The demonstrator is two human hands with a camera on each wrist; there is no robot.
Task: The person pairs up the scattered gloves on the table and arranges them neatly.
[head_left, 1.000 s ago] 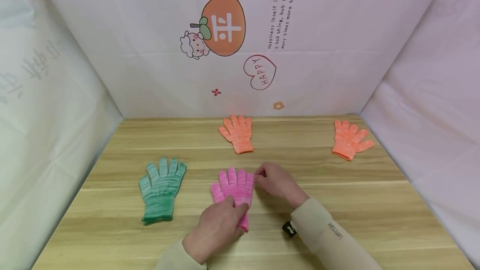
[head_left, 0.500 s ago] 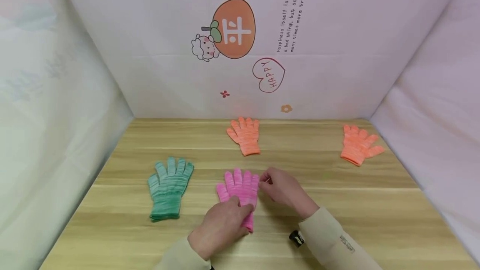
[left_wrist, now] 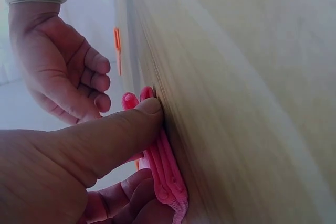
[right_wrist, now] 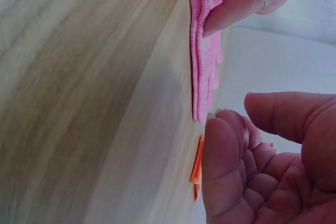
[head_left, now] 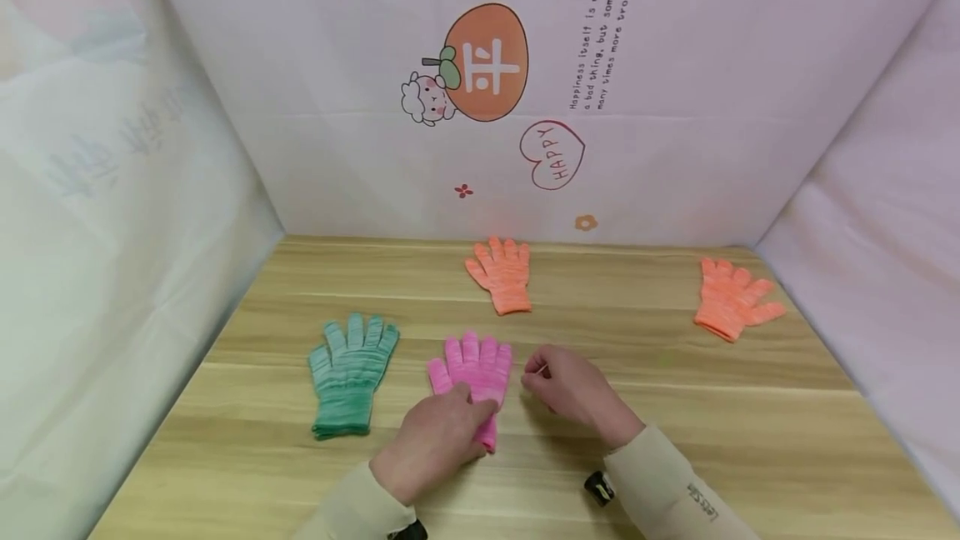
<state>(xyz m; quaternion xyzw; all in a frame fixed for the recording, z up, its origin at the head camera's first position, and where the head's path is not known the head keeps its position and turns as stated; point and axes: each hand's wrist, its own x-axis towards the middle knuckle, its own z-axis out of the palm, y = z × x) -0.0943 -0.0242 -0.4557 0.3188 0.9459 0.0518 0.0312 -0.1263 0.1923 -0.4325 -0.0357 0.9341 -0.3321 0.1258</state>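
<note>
My left hand point(head_left: 433, 438) holds the pink knit gloves point(head_left: 487, 369) by the side, lying flat on the table with fingers pointing away. Its thumb point(left_wrist: 123, 137) lies along their edge in the left wrist view, where several pink layers show stacked. Just right of them is my right hand point(head_left: 573, 390), apart from the gloves. In the right wrist view its thumb and loosely curled fingers point(right_wrist: 220, 156) have a gap between them and hold nothing. To the left lie green knit gloves point(head_left: 352, 377), cuff toward me.
An orange glove point(head_left: 502, 276) lies near the back wall, and another orange glove point(head_left: 735, 298) is at the far right. A printed white sheet point(head_left: 360, 182) rises behind the wooden table point(head_left: 637, 473), with white sheets at both sides.
My right hand has let go of the fingertip at the pink gloves' right edge. The pink gloves have shifted slightly left with my left hand, and the head view has turned a little.
</note>
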